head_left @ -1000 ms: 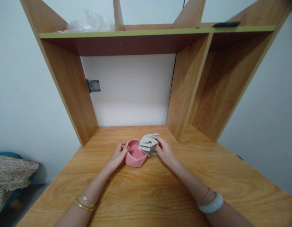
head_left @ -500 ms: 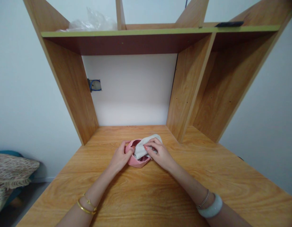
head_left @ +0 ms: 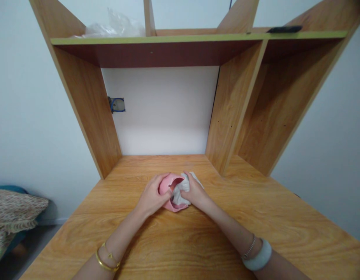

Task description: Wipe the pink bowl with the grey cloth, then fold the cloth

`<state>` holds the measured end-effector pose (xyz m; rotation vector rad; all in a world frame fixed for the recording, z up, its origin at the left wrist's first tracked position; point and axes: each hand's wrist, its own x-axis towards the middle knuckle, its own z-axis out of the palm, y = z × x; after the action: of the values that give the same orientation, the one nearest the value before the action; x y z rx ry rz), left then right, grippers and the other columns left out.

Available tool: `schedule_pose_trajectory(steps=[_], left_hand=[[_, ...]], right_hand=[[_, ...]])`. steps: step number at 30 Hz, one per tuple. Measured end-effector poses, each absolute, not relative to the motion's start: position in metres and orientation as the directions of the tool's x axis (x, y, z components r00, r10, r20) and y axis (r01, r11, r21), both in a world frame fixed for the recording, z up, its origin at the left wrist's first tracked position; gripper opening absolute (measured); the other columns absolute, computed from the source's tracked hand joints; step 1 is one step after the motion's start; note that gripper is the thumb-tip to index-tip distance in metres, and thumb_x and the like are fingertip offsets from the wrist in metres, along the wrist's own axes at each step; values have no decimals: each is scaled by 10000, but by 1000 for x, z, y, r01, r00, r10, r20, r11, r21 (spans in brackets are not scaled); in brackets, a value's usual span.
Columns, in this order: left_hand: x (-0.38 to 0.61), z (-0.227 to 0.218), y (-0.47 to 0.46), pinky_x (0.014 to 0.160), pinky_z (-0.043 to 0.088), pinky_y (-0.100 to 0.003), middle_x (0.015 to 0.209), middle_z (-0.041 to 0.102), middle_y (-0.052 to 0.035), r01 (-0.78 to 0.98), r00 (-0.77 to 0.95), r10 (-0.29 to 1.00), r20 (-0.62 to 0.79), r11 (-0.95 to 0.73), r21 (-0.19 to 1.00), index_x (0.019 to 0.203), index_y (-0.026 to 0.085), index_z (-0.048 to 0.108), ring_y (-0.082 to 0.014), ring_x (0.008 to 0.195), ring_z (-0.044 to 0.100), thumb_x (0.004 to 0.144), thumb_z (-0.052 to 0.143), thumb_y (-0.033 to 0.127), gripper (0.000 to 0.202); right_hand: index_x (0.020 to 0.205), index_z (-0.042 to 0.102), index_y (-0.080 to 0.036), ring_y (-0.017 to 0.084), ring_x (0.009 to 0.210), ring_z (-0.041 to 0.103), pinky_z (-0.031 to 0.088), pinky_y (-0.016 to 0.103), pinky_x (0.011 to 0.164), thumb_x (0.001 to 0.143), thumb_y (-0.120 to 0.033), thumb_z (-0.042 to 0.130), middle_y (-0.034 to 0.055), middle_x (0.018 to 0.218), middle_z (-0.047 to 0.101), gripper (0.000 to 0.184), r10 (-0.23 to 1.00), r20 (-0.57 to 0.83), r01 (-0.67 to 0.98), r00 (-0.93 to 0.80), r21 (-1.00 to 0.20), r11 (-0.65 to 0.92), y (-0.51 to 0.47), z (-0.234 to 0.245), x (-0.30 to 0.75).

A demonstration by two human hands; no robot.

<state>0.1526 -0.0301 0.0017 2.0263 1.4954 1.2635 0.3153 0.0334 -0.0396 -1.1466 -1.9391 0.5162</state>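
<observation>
A small pink bowl (head_left: 170,184) rests on the wooden desk (head_left: 197,241), tipped toward my right hand. My left hand (head_left: 152,196) is wrapped round the bowl's left side and steadies it. My right hand (head_left: 194,192) grips a crumpled light grey cloth (head_left: 180,194) and presses it into the bowl's opening. Most of the cloth is inside the bowl or hidden under my fingers.
The desk has upright wooden side panels (head_left: 92,116) and a divider (head_left: 229,112) close behind the bowl. A shelf (head_left: 197,39) overhead carries a clear plastic bag (head_left: 112,27) and a dark flat object (head_left: 281,29). A patterned fabric (head_left: 13,210) lies off to the left, below desk level.
My right hand moved the cloth from beside the bowl into its opening. My left hand closed further round the bowl, which has tilted.
</observation>
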Motion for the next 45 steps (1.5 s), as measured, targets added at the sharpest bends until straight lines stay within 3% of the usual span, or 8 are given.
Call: schedule_pose_trajectory(steps=[4, 13, 18, 23, 29, 34, 41, 45], left_hand=[[153, 5, -32, 902, 369, -325, 1106, 567, -64, 626, 98, 882, 460, -415, 661, 1127, 182, 519, -199, 1004, 512, 649, 513, 197, 478], [154, 7, -34, 863, 383, -322, 1045, 586, -55, 714, 151, 894, 421, -394, 578, 1166, 205, 504, -205, 929, 529, 658, 503, 214, 508], [154, 6, -35, 805, 407, -317, 953, 587, -57, 756, 141, 894, 425, -375, 537, 1194, 205, 486, -196, 848, 537, 698, 484, 249, 498], [155, 2, -34, 831, 399, -318, 986, 577, -56, 730, 95, 889, 448, -368, 576, 1176, 214, 500, -196, 894, 528, 706, 483, 234, 471], [154, 4, -33, 850, 397, -330, 1019, 579, -61, 724, 81, 900, 427, -348, 595, 1159, 211, 512, -209, 919, 535, 681, 504, 241, 479], [154, 5, -33, 862, 388, -330, 1055, 581, -63, 706, 110, 893, 437, -380, 598, 1161, 204, 513, -221, 935, 534, 672, 512, 248, 492], [154, 8, -36, 749, 418, -295, 910, 567, -41, 805, 161, 896, 415, -362, 470, 1219, 233, 465, -190, 787, 540, 668, 507, 246, 553], [152, 9, -38, 705, 415, -278, 884, 534, -23, 820, 192, 890, 413, -377, 431, 1241, 266, 435, -173, 754, 533, 685, 508, 277, 561]], right_hand=[[1208, 383, -144, 222, 1007, 520, 407, 360, 864, 603, -115, 539, 123, 1102, 535, 626, 867, 444, 556, -227, -671, 489, 32, -34, 315], [1316, 258, -229, 233, 1048, 499, 412, 397, 856, 739, -199, 478, 93, 1103, 543, 619, 736, 595, 658, -322, -419, 626, 20, -15, 322], [1312, 240, -196, 238, 1085, 463, 394, 407, 877, 744, -242, 477, 115, 1135, 507, 618, 756, 582, 630, -300, -475, 615, 21, -19, 320], [1327, 171, -161, 257, 1139, 394, 345, 403, 926, 598, -280, 621, 137, 1194, 423, 865, 772, 548, 549, -322, -556, 624, 19, -28, 318], [1335, 143, -216, 237, 1115, 418, 359, 382, 908, 510, -100, 577, 107, 1220, 402, 940, 842, 444, 529, -307, -656, 539, 22, -33, 318], [1336, 160, -204, 227, 1072, 450, 382, 376, 879, 601, -105, 524, 107, 1156, 450, 826, 808, 529, 573, -258, -590, 569, 27, -26, 318], [1364, 98, -241, 215, 850, 545, 454, 348, 712, 715, -132, 449, 89, 1027, 474, 746, 757, 563, 698, -333, -393, 599, 11, -8, 318], [1367, 93, -182, 239, 884, 552, 443, 340, 716, 729, -206, 488, 113, 1009, 531, 751, 789, 510, 703, -342, -419, 575, 13, -7, 317]])
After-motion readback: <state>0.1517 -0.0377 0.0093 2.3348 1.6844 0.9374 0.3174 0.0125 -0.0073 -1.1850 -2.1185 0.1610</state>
